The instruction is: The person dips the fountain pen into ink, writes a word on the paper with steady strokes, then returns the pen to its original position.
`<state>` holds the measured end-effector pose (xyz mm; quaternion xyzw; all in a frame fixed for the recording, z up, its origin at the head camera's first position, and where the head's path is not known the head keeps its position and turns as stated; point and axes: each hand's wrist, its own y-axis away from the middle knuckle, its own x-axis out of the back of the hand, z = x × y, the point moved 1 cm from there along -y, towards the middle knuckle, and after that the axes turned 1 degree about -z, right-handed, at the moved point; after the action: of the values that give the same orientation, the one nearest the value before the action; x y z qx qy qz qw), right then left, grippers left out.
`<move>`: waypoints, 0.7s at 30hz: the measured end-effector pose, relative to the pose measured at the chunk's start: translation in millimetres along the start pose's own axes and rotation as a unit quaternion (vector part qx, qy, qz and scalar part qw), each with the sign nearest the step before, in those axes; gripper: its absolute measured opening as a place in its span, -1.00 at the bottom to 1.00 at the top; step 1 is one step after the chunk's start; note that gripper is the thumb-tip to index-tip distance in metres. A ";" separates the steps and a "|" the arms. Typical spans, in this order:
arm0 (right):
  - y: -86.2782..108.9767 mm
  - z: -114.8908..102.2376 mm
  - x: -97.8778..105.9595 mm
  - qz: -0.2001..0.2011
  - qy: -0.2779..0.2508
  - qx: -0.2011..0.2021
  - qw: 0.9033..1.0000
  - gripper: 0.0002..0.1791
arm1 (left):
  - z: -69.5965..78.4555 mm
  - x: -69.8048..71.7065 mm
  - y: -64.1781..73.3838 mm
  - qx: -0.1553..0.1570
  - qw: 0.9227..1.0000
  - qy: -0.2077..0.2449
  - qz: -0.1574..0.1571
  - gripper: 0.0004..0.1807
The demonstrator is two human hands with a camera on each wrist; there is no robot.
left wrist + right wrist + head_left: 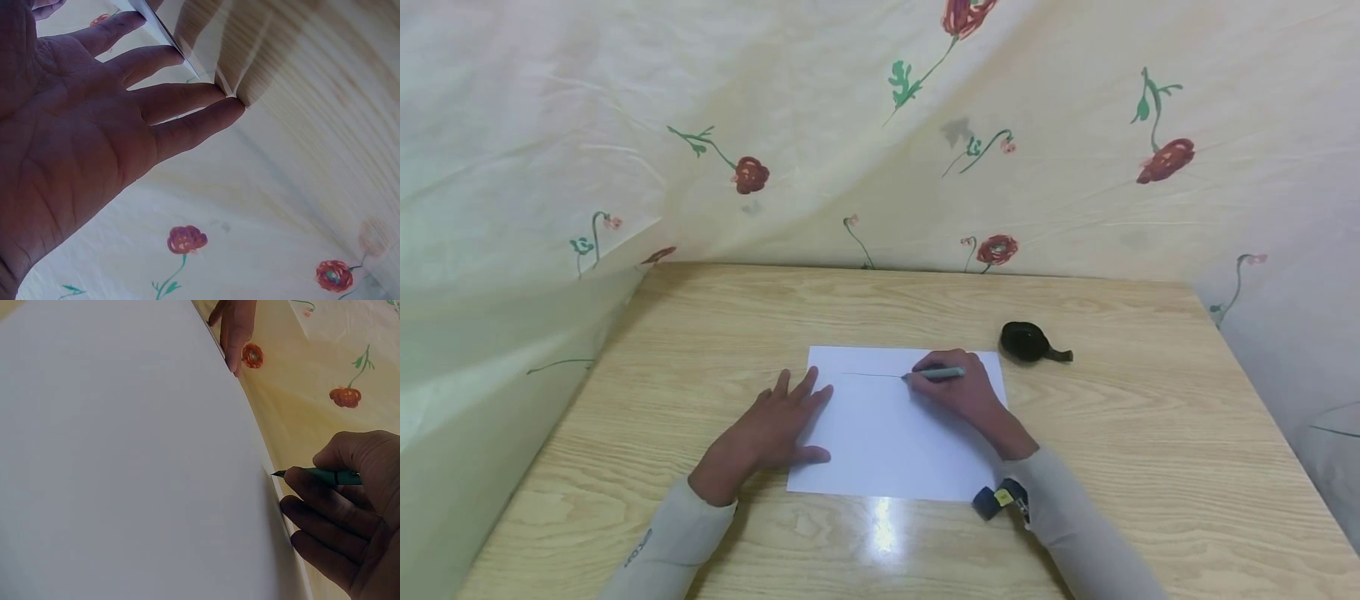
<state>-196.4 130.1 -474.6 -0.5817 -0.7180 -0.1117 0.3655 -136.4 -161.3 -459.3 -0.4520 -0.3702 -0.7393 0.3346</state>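
Note:
A white sheet of paper (880,450) lies on the table, with a thin dark line (872,374) running across its upper part. My right hand (958,387) pinches a green pen (942,373) between thumb and fingers. The pen's dark pointed tip (278,474) meets the paper at the line's right end. Spread over the sheet's left edge, my left hand (782,421) has its fingers extended. In the left wrist view the left hand's palm (81,131) shows, its fingertips down at the paper's edge and the table.
A small round black dish with a short handle (1024,342) sits beyond the paper's upper right corner. At my right wrist is a dark device with a yellow label (1002,497). Flower-patterned cloth (820,150) hangs behind the wooden table (1150,433) and along its sides.

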 end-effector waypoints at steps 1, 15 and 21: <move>0.7 0.7 0.7 0.001 0.000 -0.001 1.000 -0.96 | -0.1 0.0 0.0 -0.001 1.000 0.001 0.001 0.00; 9.0 2.9 11.7 -0.004 -0.004 -0.012 1.000 -0.95 | 2.0 0.4 -1.2 -0.009 1.000 -0.005 0.000 0.00; 12.7 4.5 16.1 -0.003 -0.011 -0.017 1.000 -0.96 | 1.9 1.2 -0.8 -0.012 1.000 -0.010 0.000 0.00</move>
<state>-187.5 148.7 -470.6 -0.5867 -0.7217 -0.1191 0.3474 -136.7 -159.5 -457.8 -0.4636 -0.3645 -0.7390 0.3257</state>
